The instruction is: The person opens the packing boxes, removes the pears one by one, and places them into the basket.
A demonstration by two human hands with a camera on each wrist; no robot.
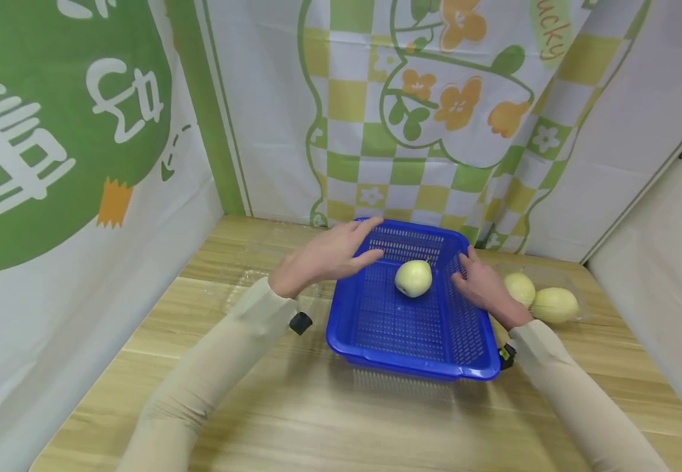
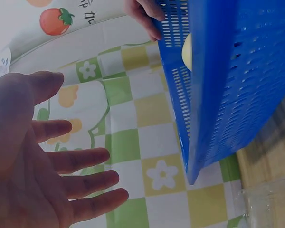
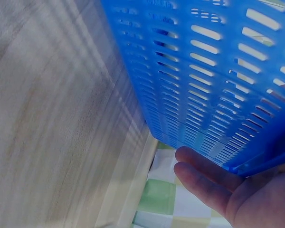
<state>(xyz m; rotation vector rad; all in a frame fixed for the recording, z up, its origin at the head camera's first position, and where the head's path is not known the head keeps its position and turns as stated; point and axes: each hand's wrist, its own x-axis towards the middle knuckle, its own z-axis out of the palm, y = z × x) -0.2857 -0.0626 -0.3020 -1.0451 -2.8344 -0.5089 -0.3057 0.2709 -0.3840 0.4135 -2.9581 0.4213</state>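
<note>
A blue perforated plastic basket [image 1: 396, 328] is in the middle of the head view, with one pale yellow pear [image 1: 414, 278] lying inside. My right hand [image 1: 485, 283] grips the basket's right rim, thumb on the inner side; in the right wrist view its fingers [image 3: 206, 183] show against the outside. Over the left rim hovers my left hand [image 1: 336, 252], fingers spread and holding nothing. The left wrist view shows this hand [image 2: 52, 161] apart from the basket [image 2: 213, 95]. Whether the basket's bottom rests fully on the table cannot be told.
Right of the basket, two more pale pears [image 1: 555, 305] sit in a clear plastic container [image 1: 582, 308]. Another clear container [image 1: 246, 278] lies at the left on the wooden table [image 1: 293, 413]. Printed cloth [image 1: 270, 131] hangs along the back and sides.
</note>
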